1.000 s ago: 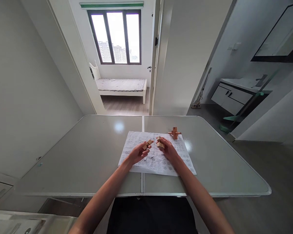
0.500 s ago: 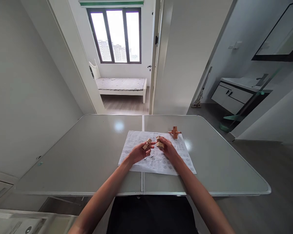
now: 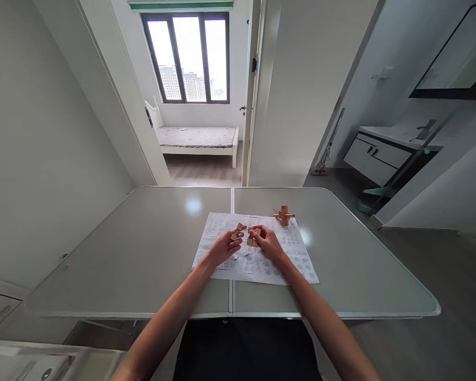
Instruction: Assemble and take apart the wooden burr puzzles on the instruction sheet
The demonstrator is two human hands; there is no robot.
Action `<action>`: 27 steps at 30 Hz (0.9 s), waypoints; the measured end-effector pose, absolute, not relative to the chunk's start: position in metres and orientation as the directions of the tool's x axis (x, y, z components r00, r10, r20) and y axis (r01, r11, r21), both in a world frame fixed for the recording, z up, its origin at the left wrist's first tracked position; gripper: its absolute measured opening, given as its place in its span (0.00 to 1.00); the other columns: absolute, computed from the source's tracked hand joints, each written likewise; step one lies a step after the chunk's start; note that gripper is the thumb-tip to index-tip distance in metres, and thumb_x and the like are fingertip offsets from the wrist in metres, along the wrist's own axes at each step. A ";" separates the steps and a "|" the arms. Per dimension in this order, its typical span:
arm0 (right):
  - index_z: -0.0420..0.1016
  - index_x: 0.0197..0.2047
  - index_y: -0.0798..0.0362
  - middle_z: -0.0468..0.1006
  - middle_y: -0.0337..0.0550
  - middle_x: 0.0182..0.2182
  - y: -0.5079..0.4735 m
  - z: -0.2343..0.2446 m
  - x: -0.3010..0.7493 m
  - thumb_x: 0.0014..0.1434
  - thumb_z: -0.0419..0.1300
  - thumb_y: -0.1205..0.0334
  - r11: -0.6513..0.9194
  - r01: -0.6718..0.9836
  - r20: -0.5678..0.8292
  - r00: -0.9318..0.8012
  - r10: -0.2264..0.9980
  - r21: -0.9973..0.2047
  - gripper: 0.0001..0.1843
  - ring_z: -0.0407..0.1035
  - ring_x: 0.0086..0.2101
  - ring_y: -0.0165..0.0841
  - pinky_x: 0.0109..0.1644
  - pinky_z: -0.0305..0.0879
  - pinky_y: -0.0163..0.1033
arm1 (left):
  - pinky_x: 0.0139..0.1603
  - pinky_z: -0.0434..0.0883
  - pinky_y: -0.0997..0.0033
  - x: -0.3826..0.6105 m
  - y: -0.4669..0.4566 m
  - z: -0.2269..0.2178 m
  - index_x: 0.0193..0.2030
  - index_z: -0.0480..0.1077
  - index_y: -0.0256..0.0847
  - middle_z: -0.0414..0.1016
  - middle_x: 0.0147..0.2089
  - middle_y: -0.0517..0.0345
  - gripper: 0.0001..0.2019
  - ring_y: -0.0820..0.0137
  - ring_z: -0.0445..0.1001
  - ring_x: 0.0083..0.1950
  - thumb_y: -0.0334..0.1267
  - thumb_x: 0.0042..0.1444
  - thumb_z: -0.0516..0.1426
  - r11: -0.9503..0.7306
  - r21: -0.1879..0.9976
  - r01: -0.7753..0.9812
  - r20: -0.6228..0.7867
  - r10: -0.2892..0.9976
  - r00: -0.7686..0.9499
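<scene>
My left hand (image 3: 223,248) is closed on a light wooden puzzle piece (image 3: 237,231), held tilted between thumb and fingers. Close by on the right, my right hand (image 3: 268,242) grips a notched wooden block (image 3: 253,241) made of small cube shapes. A narrow gap separates the two pieces, and both are held above a printed instruction sheet (image 3: 218,227) covered with small line drawings. Beyond my right hand, a reddish-brown wooden cross-shaped puzzle (image 3: 284,215) stands by the sheet's upper right corner. My fingers partly cover both held pieces.
The sheet lies across the seam of a pale grey-green table (image 3: 154,254) with rounded corners and a light edge. Behind it, a doorway leads to a room with a bed (image 3: 198,137). A washbasin cabinet (image 3: 376,153) stands off to the right.
My right hand has shifted a little left and turned its block, so more of the block's notched side shows. The piece in my left hand has tilted more upright. The cross-shaped puzzle stays put.
</scene>
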State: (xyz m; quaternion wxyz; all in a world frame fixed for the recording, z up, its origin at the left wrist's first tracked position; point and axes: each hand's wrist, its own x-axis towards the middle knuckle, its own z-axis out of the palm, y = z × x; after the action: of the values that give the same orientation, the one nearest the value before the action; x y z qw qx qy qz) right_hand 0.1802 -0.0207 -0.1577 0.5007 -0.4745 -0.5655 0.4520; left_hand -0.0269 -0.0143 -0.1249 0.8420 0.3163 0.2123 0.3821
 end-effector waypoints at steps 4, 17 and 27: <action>0.77 0.47 0.50 0.84 0.44 0.32 -0.022 -0.160 0.178 0.60 0.64 0.40 0.224 0.277 0.209 -0.081 0.974 -0.934 0.23 0.77 0.33 0.40 0.37 0.71 0.42 | 0.20 0.55 0.81 -0.024 -0.015 -0.127 0.52 0.74 0.33 0.66 0.37 0.59 0.14 0.82 0.52 0.24 0.34 0.61 0.63 0.459 0.745 -0.483 -0.112 0.801 0.588; 0.77 0.46 0.51 0.85 0.44 0.32 -0.022 -0.158 0.178 0.61 0.63 0.43 0.252 0.297 0.239 -0.081 0.968 -0.921 0.20 0.76 0.31 0.38 0.38 0.70 0.42 | 0.18 0.49 0.81 -0.022 -0.014 -0.133 0.54 0.71 0.37 0.67 0.34 0.63 0.23 0.85 0.49 0.20 0.51 0.60 0.66 0.321 0.839 -0.439 -0.075 0.867 0.492; 0.77 0.46 0.51 0.84 0.47 0.36 -0.020 -0.153 0.181 0.57 0.67 0.40 0.151 -0.080 0.152 -0.016 0.988 -0.985 0.24 0.77 0.39 0.41 0.43 0.70 0.43 | 0.18 0.43 0.79 -0.023 -0.015 -0.130 0.48 0.71 0.37 0.48 0.25 0.72 0.26 0.82 0.44 0.19 0.60 0.60 0.62 0.270 0.881 -0.388 -0.075 0.890 0.449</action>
State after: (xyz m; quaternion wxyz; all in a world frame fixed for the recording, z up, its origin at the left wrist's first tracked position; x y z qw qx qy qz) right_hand 0.1811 -0.0202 -0.1534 0.5502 -0.4350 -0.5221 0.4852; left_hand -0.0234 -0.0146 -0.1297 0.7393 0.4221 0.2974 0.4323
